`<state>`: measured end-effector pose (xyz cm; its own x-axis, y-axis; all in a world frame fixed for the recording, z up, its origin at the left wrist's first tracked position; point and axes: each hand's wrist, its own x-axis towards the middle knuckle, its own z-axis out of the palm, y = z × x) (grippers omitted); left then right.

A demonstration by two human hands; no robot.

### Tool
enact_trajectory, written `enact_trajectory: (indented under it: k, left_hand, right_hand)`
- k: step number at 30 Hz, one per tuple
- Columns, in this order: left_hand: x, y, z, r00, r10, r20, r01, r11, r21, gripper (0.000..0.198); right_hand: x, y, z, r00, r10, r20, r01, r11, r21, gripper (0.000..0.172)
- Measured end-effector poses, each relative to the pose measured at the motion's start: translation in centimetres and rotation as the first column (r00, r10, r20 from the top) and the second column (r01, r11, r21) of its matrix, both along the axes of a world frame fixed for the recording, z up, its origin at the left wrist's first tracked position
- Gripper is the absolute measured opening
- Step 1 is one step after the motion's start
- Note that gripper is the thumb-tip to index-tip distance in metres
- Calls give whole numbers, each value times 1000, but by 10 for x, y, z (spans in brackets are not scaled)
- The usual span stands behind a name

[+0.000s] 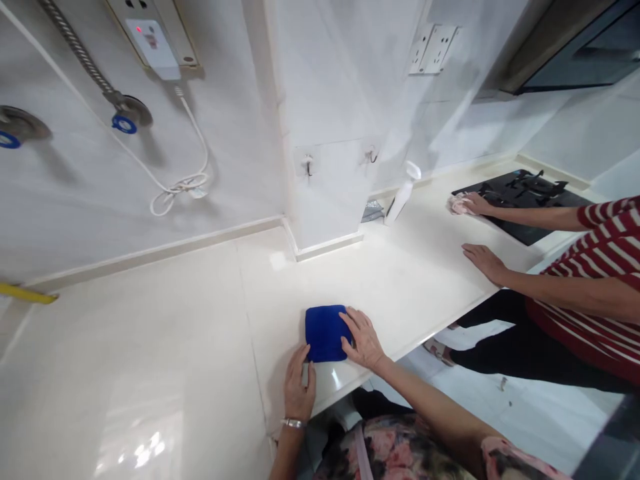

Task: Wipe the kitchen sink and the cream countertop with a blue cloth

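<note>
Here, a blue cloth [325, 333] lies folded flat near the front edge of the worktop [200, 333]. The left hand [299, 387] rests flat by the cloth's near corner, fingers out, gripping nothing. The right hand [364, 339] lies open on the cloth's right side — pressing, not pinching. Farther along, another person's hand [484, 261] rests flat, and their other hand holds a pink rag [458, 204] by the stove [525, 193] — a spray bottle [403, 193] stands near the wall.

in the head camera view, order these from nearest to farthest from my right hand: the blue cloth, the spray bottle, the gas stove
1. Blue cloth: under the right hand fingertips, at the counter's front edge.
2. Spray bottle: farther back, by the wall corner.
3. Gas stove: farthest, at the counter's right end, near another person's hand.
</note>
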<state>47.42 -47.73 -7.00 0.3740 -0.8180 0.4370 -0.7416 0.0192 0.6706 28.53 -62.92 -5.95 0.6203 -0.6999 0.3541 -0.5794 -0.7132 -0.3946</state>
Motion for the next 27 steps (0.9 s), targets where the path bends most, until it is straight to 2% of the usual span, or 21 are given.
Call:
enact_trajectory:
  k: [4, 6, 8, 10, 12, 15, 18, 21, 25, 27]
  left_hand:
    - [-6, 1, 5, 992, -47, 117, 43, 998, 37, 49]
    - [-13, 0, 7, 984, -24, 174, 8, 996, 92, 50]
    - [-18, -5, 9, 984, 51, 168, -77, 985, 152, 48]
    - [-21, -15, 12, 981, 178, 70, -190, 947, 258, 53]
    - [-20, -27, 18, 953, 299, -48, -255, 879, 402, 64]
    - [-15, -42, 31, 928, 350, -126, -238, 819, 522, 68]
    - [-14, -45, 43, 933, 333, -140, -208, 812, 546, 65]
    - [-18, -35, 45, 927, 323, -190, -158, 796, 584, 69]
    - [-22, -25, 38, 810, 413, -416, -157, 836, 526, 77]
    - [-22, -27, 37, 762, 418, -495, -152, 858, 491, 79]
  right_hand:
    - [0, 2, 2, 999, 2, 43, -3, 1000, 17, 62]
    - [0, 2, 2, 996, 7, 83, -9, 1000, 22, 60]
    - [0, 2, 2, 993, 26, 115, -30, 999, 36, 60]
    - [-1, 1, 1, 990, 51, 132, -59, 997, 58, 60]
    - [-2, -1, -1, 986, 72, 150, -85, 993, 81, 61]
    - [-4, -6, -6, 970, 75, 231, -100, 990, 99, 64]
    - [-4, -12, -10, 940, 37, 340, -87, 987, 134, 63]
    - [-3, -18, -11, 916, 40, 398, -114, 980, 164, 61]
    - [-2, -23, -9, 912, 64, 405, -145, 974, 175, 62]
    - [-2, -23, -8, 914, 80, 398, -158, 973, 167, 63]
